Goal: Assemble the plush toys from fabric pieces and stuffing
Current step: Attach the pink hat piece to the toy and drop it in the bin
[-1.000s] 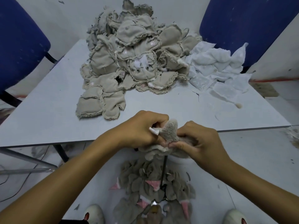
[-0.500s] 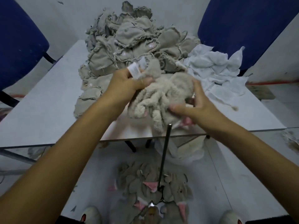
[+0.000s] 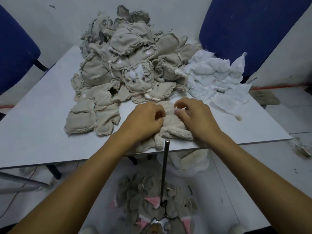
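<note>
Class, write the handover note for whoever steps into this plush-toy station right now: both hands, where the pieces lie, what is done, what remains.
Left hand and right hand: fingers curled on the fuzzy plush skin lying at the table near edge.
Beige fabric pile behind it; white pieces to its right.
More plush pieces lie on the floor by the metal rod.
Done: one skin on the table.
Left: the pile remains.

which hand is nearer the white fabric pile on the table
Right. The right hand rests on the plush toy just beside the white fabric pile; the left hand lies farther away.
</note>
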Demonstrator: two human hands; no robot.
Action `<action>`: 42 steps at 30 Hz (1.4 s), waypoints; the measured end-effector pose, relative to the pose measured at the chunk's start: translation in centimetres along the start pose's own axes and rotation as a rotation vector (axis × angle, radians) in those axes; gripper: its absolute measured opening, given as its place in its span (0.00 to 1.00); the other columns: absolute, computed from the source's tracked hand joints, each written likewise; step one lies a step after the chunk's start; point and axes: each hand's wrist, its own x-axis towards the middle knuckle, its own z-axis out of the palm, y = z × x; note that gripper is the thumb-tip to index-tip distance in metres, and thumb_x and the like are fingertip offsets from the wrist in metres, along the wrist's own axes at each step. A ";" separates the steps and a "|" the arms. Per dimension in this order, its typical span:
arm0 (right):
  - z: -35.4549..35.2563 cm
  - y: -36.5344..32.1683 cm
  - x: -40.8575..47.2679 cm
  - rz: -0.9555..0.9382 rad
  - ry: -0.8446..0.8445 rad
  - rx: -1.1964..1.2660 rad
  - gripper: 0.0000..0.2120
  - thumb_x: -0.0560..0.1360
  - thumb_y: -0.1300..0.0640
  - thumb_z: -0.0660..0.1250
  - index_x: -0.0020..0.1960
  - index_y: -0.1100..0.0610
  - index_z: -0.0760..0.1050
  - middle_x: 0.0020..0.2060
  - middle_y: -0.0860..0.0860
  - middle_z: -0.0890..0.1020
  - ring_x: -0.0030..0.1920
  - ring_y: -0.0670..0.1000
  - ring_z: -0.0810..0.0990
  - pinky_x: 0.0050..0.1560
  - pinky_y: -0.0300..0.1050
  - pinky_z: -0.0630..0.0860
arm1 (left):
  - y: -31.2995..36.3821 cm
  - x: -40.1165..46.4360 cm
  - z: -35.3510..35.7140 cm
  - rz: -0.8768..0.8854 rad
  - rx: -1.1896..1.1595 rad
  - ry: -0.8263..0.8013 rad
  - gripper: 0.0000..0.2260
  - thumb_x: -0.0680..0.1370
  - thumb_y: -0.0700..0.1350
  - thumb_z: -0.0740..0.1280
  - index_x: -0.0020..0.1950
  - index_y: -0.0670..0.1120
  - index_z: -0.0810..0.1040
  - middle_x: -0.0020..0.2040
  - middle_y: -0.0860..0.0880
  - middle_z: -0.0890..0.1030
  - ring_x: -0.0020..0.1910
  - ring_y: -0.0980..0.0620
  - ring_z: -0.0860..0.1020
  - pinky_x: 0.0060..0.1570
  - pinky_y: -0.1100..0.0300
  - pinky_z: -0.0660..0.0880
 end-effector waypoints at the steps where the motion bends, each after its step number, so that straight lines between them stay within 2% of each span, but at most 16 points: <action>1: -0.1 0.4 -0.1 0.001 0.031 -0.068 0.09 0.81 0.57 0.63 0.58 0.53 0.79 0.53 0.52 0.81 0.55 0.55 0.76 0.55 0.55 0.73 | 0.2 0.1 0.0 -0.023 -0.030 -0.010 0.07 0.77 0.47 0.69 0.53 0.50 0.82 0.49 0.50 0.78 0.48 0.50 0.76 0.45 0.62 0.71; 5: -0.9 2.0 -0.8 0.082 0.181 -0.329 0.22 0.74 0.67 0.65 0.67 0.54 0.74 0.67 0.57 0.71 0.66 0.60 0.67 0.62 0.56 0.68 | 0.8 0.4 0.4 -0.089 -0.083 -0.045 0.10 0.74 0.50 0.74 0.52 0.50 0.79 0.50 0.51 0.75 0.47 0.52 0.74 0.44 0.62 0.68; 8: -1.5 3.0 -0.7 0.318 0.074 -0.479 0.28 0.75 0.63 0.64 0.74 0.52 0.63 0.75 0.61 0.60 0.74 0.63 0.57 0.72 0.62 0.57 | 1.4 0.6 1.0 -0.072 -0.046 0.014 0.07 0.76 0.48 0.72 0.50 0.47 0.78 0.49 0.49 0.74 0.48 0.51 0.72 0.45 0.61 0.65; 10: -1.7 3.4 -0.5 0.376 -0.013 -0.506 0.29 0.77 0.60 0.61 0.76 0.52 0.58 0.73 0.60 0.65 0.72 0.63 0.61 0.71 0.64 0.59 | 1.8 0.8 1.4 -0.020 -0.028 0.080 0.05 0.79 0.46 0.68 0.47 0.45 0.77 0.47 0.49 0.73 0.47 0.52 0.70 0.42 0.64 0.60; 13: -1.8 3.7 -0.5 0.158 0.047 -0.464 0.25 0.79 0.61 0.61 0.74 0.53 0.64 0.62 0.58 0.75 0.61 0.61 0.71 0.59 0.55 0.67 | 2.1 1.0 1.6 0.004 -0.035 0.187 0.05 0.80 0.42 0.65 0.46 0.43 0.73 0.45 0.49 0.72 0.45 0.51 0.69 0.40 0.62 0.58; 15: -1.9 3.6 -0.6 0.074 0.097 -0.380 0.21 0.79 0.62 0.63 0.71 0.53 0.70 0.62 0.57 0.75 0.61 0.60 0.70 0.56 0.53 0.67 | 2.0 1.0 1.7 0.025 -0.020 0.166 0.04 0.78 0.40 0.65 0.46 0.44 0.71 0.42 0.49 0.74 0.42 0.49 0.71 0.37 0.57 0.62; 17: -1.8 3.7 -0.7 0.106 0.136 -0.439 0.20 0.78 0.61 0.65 0.69 0.53 0.71 0.66 0.58 0.71 0.65 0.60 0.66 0.57 0.55 0.67 | 1.8 1.1 1.4 0.020 0.014 0.077 0.04 0.76 0.40 0.65 0.47 0.46 0.72 0.40 0.51 0.75 0.42 0.48 0.74 0.38 0.54 0.70; 21: -2.2 3.8 -0.3 0.238 0.008 -0.574 0.19 0.80 0.58 0.61 0.70 0.53 0.68 0.66 0.59 0.73 0.63 0.64 0.68 0.57 0.57 0.67 | 1.3 1.2 0.8 -0.031 0.081 0.053 0.03 0.74 0.44 0.67 0.46 0.49 0.74 0.39 0.51 0.78 0.43 0.47 0.76 0.42 0.49 0.77; 25: -2.0 3.1 -0.3 0.068 0.064 -0.352 0.17 0.78 0.61 0.63 0.65 0.50 0.74 0.56 0.52 0.80 0.58 0.59 0.72 0.53 0.53 0.65 | 1.2 0.5 1.0 -0.045 0.092 0.107 0.03 0.74 0.45 0.66 0.44 0.48 0.74 0.38 0.49 0.79 0.40 0.45 0.76 0.40 0.49 0.76; 29: -0.9 1.6 -0.6 -0.072 0.136 -0.062 0.14 0.77 0.62 0.66 0.61 0.52 0.79 0.48 0.49 0.73 0.53 0.55 0.70 0.49 0.44 0.65 | 0.9 0.0 0.8 -0.058 0.105 0.093 0.03 0.75 0.44 0.66 0.45 0.45 0.74 0.40 0.47 0.78 0.42 0.44 0.76 0.41 0.50 0.75; 31: -0.8 0.1 -0.5 -0.102 0.222 0.109 0.11 0.78 0.63 0.66 0.59 0.55 0.80 0.47 0.52 0.72 0.50 0.50 0.71 0.47 0.34 0.64 | 0.9 -0.4 1.0 -0.020 0.091 0.113 0.02 0.75 0.41 0.65 0.46 0.43 0.75 0.42 0.48 0.74 0.43 0.45 0.73 0.41 0.53 0.70; 33: -1.1 -1.7 -0.2 -0.104 0.323 0.225 0.09 0.79 0.62 0.65 0.58 0.56 0.80 0.48 0.53 0.70 0.47 0.39 0.70 0.47 0.27 0.64 | 1.0 -0.7 1.2 0.001 0.057 0.151 0.04 0.75 0.39 0.65 0.49 0.42 0.75 0.44 0.48 0.71 0.43 0.47 0.70 0.42 0.53 0.68; 35: -1.8 -3.2 0.2 -0.081 0.448 0.272 0.09 0.79 0.63 0.64 0.57 0.56 0.79 0.50 0.52 0.69 0.46 0.34 0.69 0.47 0.24 0.65 | 1.1 -0.7 1.3 0.017 0.057 0.165 0.05 0.75 0.39 0.65 0.50 0.42 0.75 0.46 0.47 0.73 0.44 0.45 0.72 0.43 0.51 0.70; 37: -2.6 -4.4 0.6 -0.078 0.518 0.279 0.10 0.77 0.62 0.65 0.57 0.55 0.78 0.52 0.52 0.69 0.47 0.36 0.70 0.47 0.25 0.68 | 1.2 -0.5 1.3 0.018 0.075 0.161 0.04 0.76 0.40 0.65 0.50 0.42 0.76 0.46 0.45 0.75 0.46 0.44 0.74 0.44 0.51 0.72; 39: -2.7 -5.2 0.4 -0.119 0.485 0.290 0.14 0.74 0.61 0.69 0.59 0.53 0.77 0.54 0.53 0.71 0.49 0.37 0.72 0.46 0.26 0.70 | 1.2 -0.2 1.2 0.007 0.059 0.150 0.03 0.75 0.41 0.65 0.47 0.43 0.77 0.44 0.46 0.76 0.45 0.44 0.75 0.42 0.52 0.71; 42: -1.0 -5.4 -0.7 -0.122 0.283 0.381 0.22 0.69 0.63 0.73 0.61 0.52 0.74 0.54 0.52 0.78 0.52 0.42 0.77 0.49 0.33 0.75 | 0.5 0.2 0.6 -0.118 -0.113 0.108 0.03 0.75 0.44 0.67 0.41 0.49 0.77 0.37 0.50 0.78 0.38 0.51 0.76 0.33 0.60 0.68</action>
